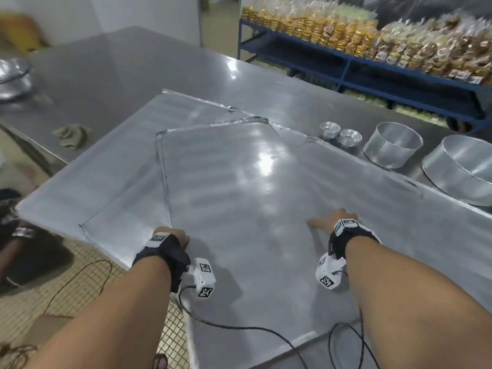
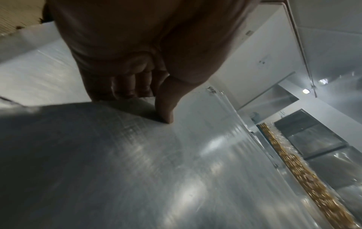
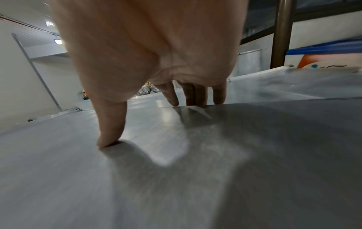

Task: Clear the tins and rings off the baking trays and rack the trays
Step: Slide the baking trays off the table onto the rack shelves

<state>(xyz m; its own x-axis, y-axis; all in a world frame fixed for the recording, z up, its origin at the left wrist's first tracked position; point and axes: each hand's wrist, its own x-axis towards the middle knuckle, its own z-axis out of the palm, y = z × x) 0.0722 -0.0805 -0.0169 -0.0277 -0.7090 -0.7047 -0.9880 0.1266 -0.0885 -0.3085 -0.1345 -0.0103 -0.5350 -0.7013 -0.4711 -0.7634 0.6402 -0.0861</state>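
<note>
- Top baking tray (image 1: 247,182) lies askew on the tray stack (image 1: 87,166), on the steel table (image 1: 127,67).
- Left hand (image 1: 179,237) grips its left edge (thumb on top); right hand (image 1: 330,219) presses flat, fingers straight.
- Ring moulds (image 1: 392,147) and small tins (image 1: 330,129) stand beyond, right.
</note>
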